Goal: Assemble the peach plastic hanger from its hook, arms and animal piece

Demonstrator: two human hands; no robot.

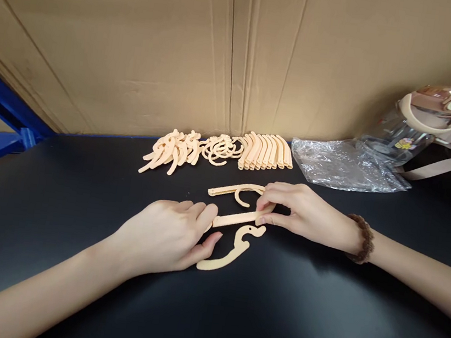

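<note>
A pale peach plastic hanger arm [236, 218] lies crosswise between my hands, above the black tabletop. My left hand [173, 234] has its curled fingers at the left end, with the thumb lower and a little apart. The right end is pinched between thumb and fingers of my right hand [293, 208]. Just behind is a second hanger arm [226, 189], partly hidden by my right fingers, and a small curved hook [241, 199] beside it. In front, near my left thumb, a flat curved piece with a hooked end [224, 260] rests on the table.
Toward the back are a heap of curved pieces [174, 148], a pile of hooks [222, 149] and a row of hanger arms [267, 152]. A clear plastic bag [346, 165] and a strapped bottle [417, 130] lie at right. Cardboard [142, 41] stands behind.
</note>
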